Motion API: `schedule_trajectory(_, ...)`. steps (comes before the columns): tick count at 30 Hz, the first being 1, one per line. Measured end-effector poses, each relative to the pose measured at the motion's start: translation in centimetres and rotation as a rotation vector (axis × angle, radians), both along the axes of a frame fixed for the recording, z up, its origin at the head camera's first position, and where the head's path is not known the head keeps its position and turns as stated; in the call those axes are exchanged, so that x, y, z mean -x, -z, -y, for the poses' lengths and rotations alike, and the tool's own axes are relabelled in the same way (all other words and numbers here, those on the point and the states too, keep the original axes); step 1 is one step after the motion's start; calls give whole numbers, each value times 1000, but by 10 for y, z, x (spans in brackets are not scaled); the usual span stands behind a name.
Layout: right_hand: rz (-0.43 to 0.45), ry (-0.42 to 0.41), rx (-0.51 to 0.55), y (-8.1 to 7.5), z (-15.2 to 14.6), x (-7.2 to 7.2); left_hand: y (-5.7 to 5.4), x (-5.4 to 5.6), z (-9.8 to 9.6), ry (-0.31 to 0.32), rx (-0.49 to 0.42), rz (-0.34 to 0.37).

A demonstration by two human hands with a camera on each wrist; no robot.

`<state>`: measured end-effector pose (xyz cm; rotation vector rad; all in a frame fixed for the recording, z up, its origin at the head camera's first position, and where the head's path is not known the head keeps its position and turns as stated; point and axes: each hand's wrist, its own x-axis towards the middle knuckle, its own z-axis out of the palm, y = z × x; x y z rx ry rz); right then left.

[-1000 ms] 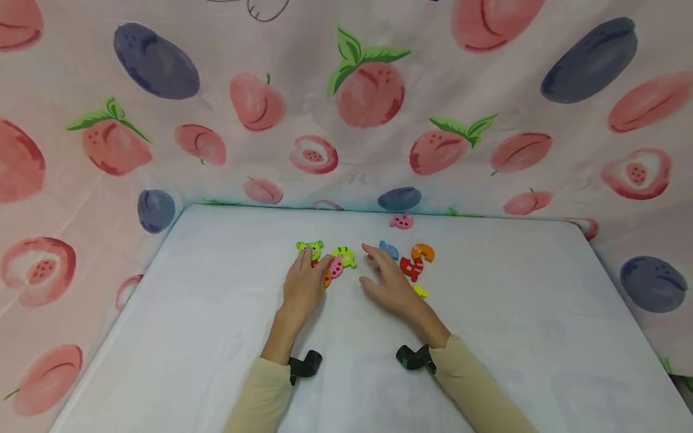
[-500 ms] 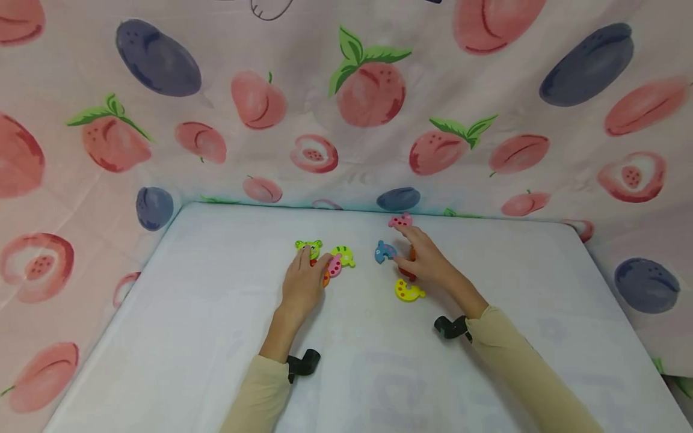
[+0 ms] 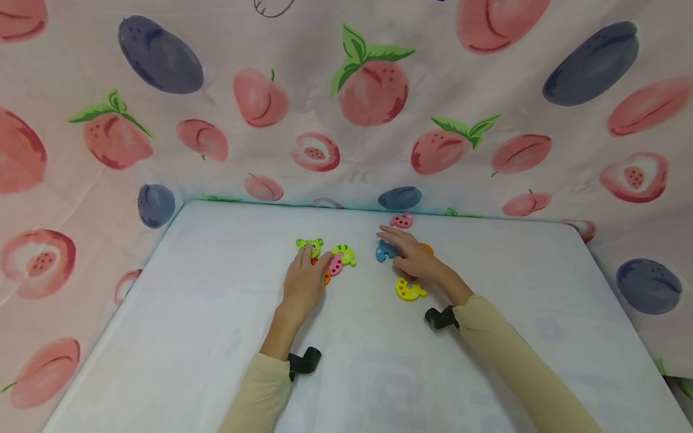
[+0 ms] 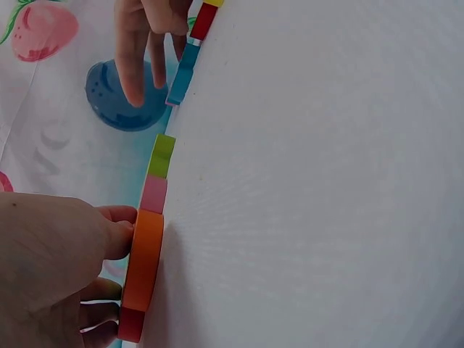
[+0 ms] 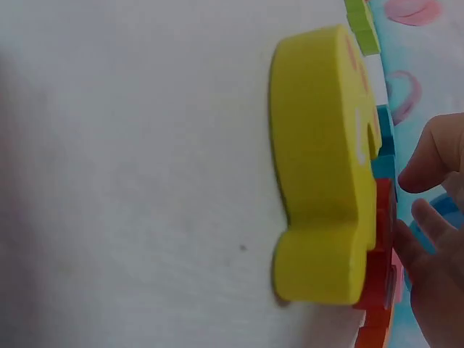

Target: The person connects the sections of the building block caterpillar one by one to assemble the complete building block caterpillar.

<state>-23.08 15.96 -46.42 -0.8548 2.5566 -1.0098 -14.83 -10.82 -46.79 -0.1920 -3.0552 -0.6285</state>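
Observation:
My left hand [image 3: 304, 282] rests over a cluster of small painted animal pieces, its fingers on a green big-eyed animal head [image 3: 310, 246]. Against it lie a pink spotted piece [image 3: 335, 264], a green striped piece [image 3: 344, 255] and an orange piece [image 4: 145, 250], with the thumb beside them. Over a second cluster hovers my right hand [image 3: 419, 258], thumb and fingers apart, nothing between them. Under and beside it are a blue fish-like piece [image 3: 385, 251], a red piece [image 5: 380, 246] mostly hidden in the head view, and an orange piece [image 3: 427, 248]. A yellow spotted piece [image 3: 409, 290] lies nearer me.
A pink spotted piece [image 3: 402, 220] lies near the far edge of the white table [image 3: 216, 337]. Behind the table hangs a fruit-patterned cloth [image 3: 216, 78]. Black wrist cameras [image 3: 305, 361] sit on both wrists.
My right hand has moved right from between the clusters, then slightly back left over the blue piece, uncovering the yellow piece. The left hand has stayed in place.

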Motion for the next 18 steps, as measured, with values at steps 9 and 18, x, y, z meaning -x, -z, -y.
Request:
schedule_trajectory(9,35,-83,-107,-1,1,13,-1,1,-1,-1,6,16)
schedule_trajectory(18,45,-41,-193,-3,4,8,-1,1,0,2,-7,16)
